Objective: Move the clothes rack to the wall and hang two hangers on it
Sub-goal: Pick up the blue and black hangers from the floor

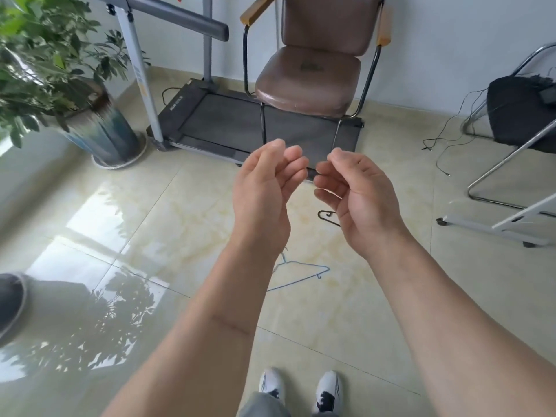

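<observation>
To the far left of the hands stands a potted plant (60, 73) in a glazed pot, and just beyond the left hand (264, 182) a treadmill (228, 121) lies flat on the tiled floor (150, 221) with a brown armchair (310, 76) set on its deck. The left hand is raised at chest height, palm turned inward, fingers loosely curled and holding nothing; the right hand (358, 197) mirrors it close beside, also half-curled and empty, the two fingertips near but apart. Below and between the forearms a blue wire hanger (304, 275) lies on the floor, and a dark hanger (326, 216) lies just under the right hand, mostly hidden by it. Well off to the right of the right hand, the white frame and castors of what is probably the clothes rack (499, 227) sit beside a chrome-framed chair (517, 115) with loose cables (451, 139) trailing over the floor. The rack is not yet at the wall, by the look of it. The risks from here: rolling the rack could snag its castors on those cables or knock the chrome chair; the glossy floor may be slippery; a step forward could land on the blue hanger; and the thin hangers lie flat, awkward to pinch up cleanly.
</observation>
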